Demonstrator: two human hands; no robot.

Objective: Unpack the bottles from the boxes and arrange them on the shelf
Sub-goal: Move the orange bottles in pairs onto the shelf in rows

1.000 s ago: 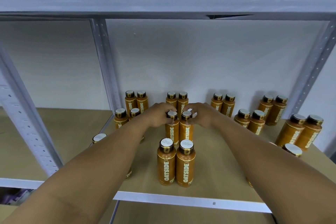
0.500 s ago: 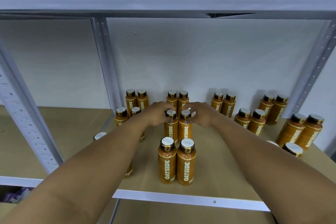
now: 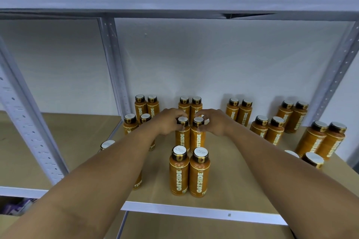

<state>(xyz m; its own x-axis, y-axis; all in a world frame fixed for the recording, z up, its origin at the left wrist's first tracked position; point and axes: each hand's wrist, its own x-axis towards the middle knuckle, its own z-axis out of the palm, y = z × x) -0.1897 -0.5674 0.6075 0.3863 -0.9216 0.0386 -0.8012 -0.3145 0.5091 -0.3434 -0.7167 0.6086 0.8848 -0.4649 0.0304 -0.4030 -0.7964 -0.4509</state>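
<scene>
Low centre of the frame, front pair: 2 OATSIDE bottles, upright and touching, near the front edge of the shelf.
Left hand: fingers curled round the cap of the left middle bottle, pinching it.
Right hand: same deal, fingertips pinch the cap of the right middle bottle. Both bottles stand on the board mid-frame, just beside each other.
Back pair: 2 more right behind the hands, by the wall.
Left column: 6, in three pairs. The nearest two are mostly hidden by the left forearm.
Right column: 6 as well, and the nearest two barely peek over the right forearm.
Far-right column: 4, in two pairs.
Total: 22 bottles I can count.
Uprights: 3 grey metal posts in view.
</scene>
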